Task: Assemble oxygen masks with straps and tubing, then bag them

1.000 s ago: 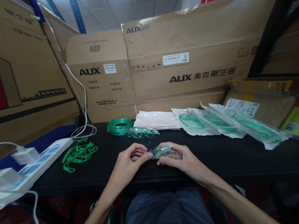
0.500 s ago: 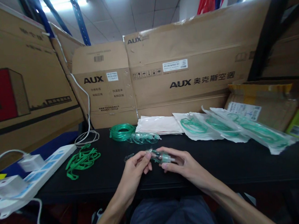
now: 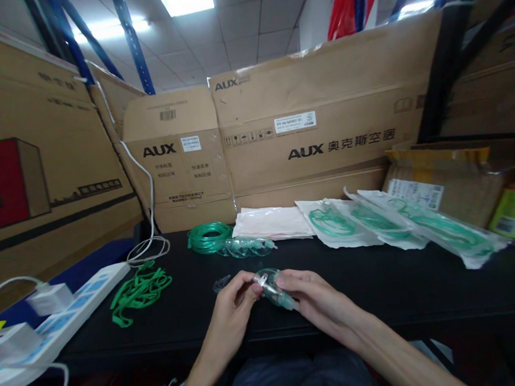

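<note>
Both hands meet over the front of the black table [image 3: 381,290]. My right hand [image 3: 313,298] grips a small clear plastic mask part with a green tip [image 3: 276,289]. My left hand [image 3: 235,308] pinches the same piece at its left end with thumb and fingertips. A small dark clip-like bit [image 3: 220,283] lies on the table just left of my left hand. Behind the hands lie a coil of green tubing [image 3: 205,237] and a clear mask [image 3: 248,247].
Sealed bags with green tubing [image 3: 402,220] and a white bag [image 3: 271,223] line the back of the table. Green elastic straps [image 3: 140,286] lie at the left beside a white power strip [image 3: 62,318] with chargers. AUX cardboard boxes [image 3: 315,135] stand behind.
Both hands have turned the clear piece, its green tip now pointing down to the right. The camera has tilted up a little, and the small dark bit now lies on the table.
</note>
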A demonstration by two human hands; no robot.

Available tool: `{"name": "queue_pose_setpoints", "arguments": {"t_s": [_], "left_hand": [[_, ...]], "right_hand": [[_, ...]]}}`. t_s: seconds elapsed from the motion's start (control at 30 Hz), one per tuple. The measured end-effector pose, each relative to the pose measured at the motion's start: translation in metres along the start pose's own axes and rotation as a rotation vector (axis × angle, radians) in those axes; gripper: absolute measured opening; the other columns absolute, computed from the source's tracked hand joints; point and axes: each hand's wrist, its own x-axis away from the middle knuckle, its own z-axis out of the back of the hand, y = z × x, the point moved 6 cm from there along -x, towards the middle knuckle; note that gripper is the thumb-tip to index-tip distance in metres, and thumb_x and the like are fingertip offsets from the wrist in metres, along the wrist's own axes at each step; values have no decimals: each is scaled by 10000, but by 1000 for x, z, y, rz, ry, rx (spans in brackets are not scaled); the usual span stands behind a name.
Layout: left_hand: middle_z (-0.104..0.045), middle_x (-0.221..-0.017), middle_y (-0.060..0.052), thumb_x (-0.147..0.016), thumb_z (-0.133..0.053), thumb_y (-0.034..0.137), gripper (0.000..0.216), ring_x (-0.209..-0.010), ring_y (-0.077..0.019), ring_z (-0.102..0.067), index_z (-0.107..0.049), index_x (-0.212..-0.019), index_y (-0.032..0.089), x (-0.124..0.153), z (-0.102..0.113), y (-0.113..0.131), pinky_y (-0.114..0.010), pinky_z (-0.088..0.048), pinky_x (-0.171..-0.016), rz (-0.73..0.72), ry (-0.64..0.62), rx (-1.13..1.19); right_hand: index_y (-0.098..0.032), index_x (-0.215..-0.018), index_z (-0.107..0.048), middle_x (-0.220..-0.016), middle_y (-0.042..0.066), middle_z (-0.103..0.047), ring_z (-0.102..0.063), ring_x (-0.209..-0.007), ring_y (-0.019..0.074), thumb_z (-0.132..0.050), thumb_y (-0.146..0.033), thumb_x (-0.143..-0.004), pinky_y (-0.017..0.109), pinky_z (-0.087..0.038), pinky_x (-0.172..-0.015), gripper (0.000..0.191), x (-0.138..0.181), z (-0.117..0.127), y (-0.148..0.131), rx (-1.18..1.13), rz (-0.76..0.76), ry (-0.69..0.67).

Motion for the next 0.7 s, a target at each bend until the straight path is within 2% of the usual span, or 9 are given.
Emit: {"name": "queue_pose_setpoints", "arguments": {"t_s": [0.23,0.4,0.5,0.7], "left_hand": [[-617,-832,-14,-917,-640,443,283,-806,-165,-564,-656,-890,162,-2,3,-1,-238,-463,-769,20,-37,66],[-651,-864,-37,-928,-626,434,279,-839,-188,-591,-672,-876,164,-1,0,2,-256,-472,-789,-12,-80,39],[-665,-896,-52,-945,-605,413,268,-858,-197,-601,-684,-885,164,-1,0,3,-263,-470,-799,-57,-73,10],[-635,-837,-44,-941,-610,426,315,-788,-180,-577,-635,-764,166,1,2,2,-253,-448,-746,-111,-37,-38]], "right_hand": [[-147,-925,-787,-906,63,-729,-624,-886,159,-806,-370,-805,260,-443,-848,254,4,-9,-4,12,47,-24],[-140,-853,-789,-847,49,-706,-595,-792,141,-839,-390,-757,243,-453,-741,272,6,-10,0,0,12,45],[-139,-848,-790,-846,52,-700,-590,-780,141,-846,-404,-743,248,-461,-731,291,9,-11,1,23,-10,71],[-146,-819,-792,-757,42,-679,-540,-687,145,-815,-474,-748,263,-406,-624,337,15,-9,-4,249,92,175]]}}
